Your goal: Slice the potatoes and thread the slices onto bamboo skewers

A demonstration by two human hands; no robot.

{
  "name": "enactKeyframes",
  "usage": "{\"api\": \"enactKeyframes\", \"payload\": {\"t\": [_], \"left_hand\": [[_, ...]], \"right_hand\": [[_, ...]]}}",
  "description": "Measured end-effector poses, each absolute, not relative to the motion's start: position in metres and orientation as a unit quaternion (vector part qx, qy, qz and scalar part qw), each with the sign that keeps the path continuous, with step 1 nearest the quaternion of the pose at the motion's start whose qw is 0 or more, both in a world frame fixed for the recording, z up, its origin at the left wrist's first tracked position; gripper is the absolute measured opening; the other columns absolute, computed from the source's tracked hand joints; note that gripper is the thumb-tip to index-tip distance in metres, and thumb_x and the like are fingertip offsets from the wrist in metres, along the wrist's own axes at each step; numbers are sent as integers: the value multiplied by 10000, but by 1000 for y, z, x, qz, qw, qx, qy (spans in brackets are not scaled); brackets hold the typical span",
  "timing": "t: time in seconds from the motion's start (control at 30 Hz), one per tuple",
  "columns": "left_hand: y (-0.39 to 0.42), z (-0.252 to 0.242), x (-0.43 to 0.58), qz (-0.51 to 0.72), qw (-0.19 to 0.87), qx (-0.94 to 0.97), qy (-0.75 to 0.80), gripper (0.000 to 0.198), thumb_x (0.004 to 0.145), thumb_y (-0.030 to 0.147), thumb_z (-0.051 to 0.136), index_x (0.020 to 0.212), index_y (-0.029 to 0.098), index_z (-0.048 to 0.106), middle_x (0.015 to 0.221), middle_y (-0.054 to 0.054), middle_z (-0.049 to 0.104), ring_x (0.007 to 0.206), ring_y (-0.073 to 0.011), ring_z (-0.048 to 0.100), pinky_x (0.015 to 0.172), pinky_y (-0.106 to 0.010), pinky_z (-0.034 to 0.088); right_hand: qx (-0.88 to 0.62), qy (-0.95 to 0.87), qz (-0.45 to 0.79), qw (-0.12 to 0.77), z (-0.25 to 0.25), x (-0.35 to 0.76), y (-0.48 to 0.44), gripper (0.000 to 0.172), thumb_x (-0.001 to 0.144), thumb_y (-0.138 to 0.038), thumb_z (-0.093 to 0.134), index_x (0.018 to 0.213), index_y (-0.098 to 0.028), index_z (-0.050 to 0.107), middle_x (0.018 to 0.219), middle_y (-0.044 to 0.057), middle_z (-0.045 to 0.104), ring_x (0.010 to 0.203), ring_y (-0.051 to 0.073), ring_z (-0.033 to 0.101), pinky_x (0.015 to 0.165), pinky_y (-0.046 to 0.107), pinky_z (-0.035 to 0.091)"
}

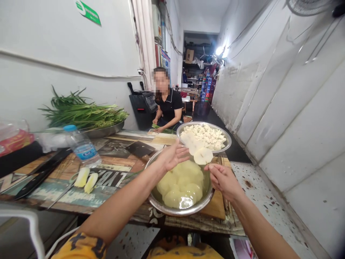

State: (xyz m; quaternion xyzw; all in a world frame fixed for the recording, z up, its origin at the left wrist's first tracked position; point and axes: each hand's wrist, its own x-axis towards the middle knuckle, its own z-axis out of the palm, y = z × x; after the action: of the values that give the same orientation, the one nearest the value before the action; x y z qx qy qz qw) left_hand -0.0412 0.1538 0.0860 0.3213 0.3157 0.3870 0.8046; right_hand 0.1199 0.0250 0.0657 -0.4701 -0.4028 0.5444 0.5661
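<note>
My right hand [222, 180] pinches the near end of a thin skewer that carries several pale, round potato slices [203, 156]. The skewer slants away to the far left, above the rim of a metal basin [179, 213]. Liquid fills this basin, and more potato slices [182, 185] lie in it. Over the basin's left side, my left hand [174, 157] is open, palm turned toward the slices, fingers stretched out and apparently just short of them. Most of the skewer is hidden by the slices.
A bowl of cauliflower pieces [207, 136] stands behind the basin. Bare skewers [229, 207] and a wooden board [215, 209] lie at right. Leftward are a water bottle [84, 149], cut vegetable pieces [86, 180], a black knife [37, 176] and greens [86, 113]. A person [168, 104] sits opposite, holding greens.
</note>
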Motion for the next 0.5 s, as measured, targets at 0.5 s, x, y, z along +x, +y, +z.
{"api": "enactKeyframes", "payload": {"t": [0.5], "left_hand": [[153, 71, -37, 414, 523, 613, 423, 292, 737, 316, 543, 508, 141, 585, 493, -41, 599, 464, -120, 558, 514, -223, 463]], "right_hand": [[-272, -310, 743, 527, 66, 136, 89, 101, 827, -208, 516, 768, -135, 552, 366, -147, 233, 287, 10, 47, 277, 128, 129]]}}
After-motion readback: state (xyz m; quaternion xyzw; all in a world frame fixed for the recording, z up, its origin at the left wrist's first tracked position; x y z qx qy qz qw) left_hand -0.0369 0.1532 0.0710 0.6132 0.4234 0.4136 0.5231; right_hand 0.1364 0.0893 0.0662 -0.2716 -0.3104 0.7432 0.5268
